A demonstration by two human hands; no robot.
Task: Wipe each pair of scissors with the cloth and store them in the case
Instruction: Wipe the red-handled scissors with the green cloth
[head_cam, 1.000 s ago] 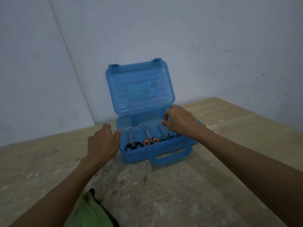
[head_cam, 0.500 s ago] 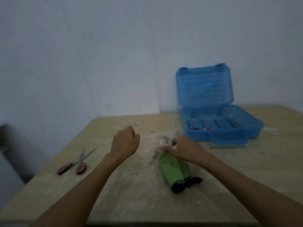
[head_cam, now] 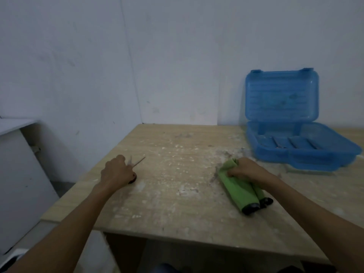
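Left hand [head_cam: 116,172]: curled round scissors [head_cam: 138,162], at 9 o'clock on table [head_cam: 177,209].
Right hand [head_cam: 246,170]: clutching green cloth [head_cam: 236,192], 3 o'clock.
Case [head_cam: 303,156]: open, 2 o'clock.

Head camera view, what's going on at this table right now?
A person works at a dusty wooden table. Their left hand holds a pair of scissors near the table's left edge, the blades poking out past it. Their right hand grips the rolled green cloth. The blue case stands open at the back right; what lies in its slots is too blurred to tell.
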